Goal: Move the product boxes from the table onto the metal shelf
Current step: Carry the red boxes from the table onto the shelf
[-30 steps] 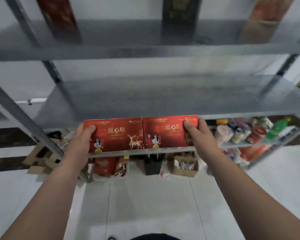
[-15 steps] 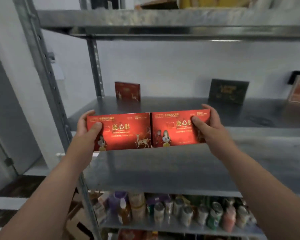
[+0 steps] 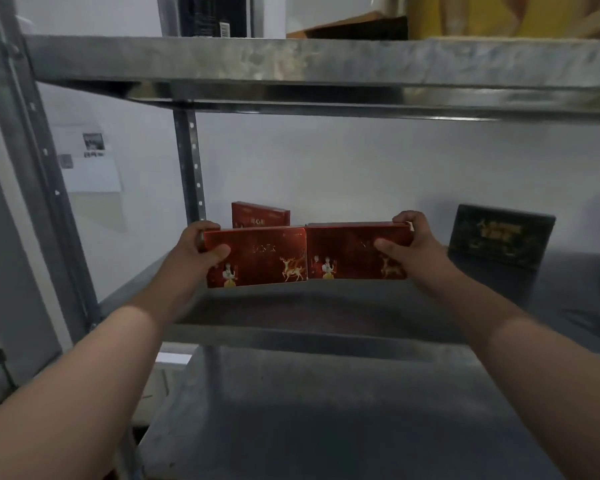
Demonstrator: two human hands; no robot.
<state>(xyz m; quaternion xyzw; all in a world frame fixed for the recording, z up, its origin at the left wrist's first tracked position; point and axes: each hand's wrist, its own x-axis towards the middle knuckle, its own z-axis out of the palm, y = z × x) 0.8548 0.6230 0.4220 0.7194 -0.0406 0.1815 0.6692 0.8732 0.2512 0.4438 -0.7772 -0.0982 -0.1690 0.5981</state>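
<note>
**Metal shelf** [image 3: 326,317]: galvanised steel, mottled grey, with flat tiers on perforated angle posts.

**Left red box** [image 3: 257,258], **right red box** [image 3: 350,251]: flat, glossy rectangular cartons printed with gold deer. They are held upright, end to end and touching, over the middle tier nearer its left edge. Whether they rest on the tier cannot be told.

**Black box** [image 3: 499,235]: matte, rectangular, gold print, upright near the back edge on the right.

**Left hand** [image 3: 198,251]: grip closed on the left red box's outer end, thumb on its face.

**Right hand** [image 3: 409,247]: same grip on the right red box.

**Third red box** [image 3: 260,214]: upright at the back edge.
</note>
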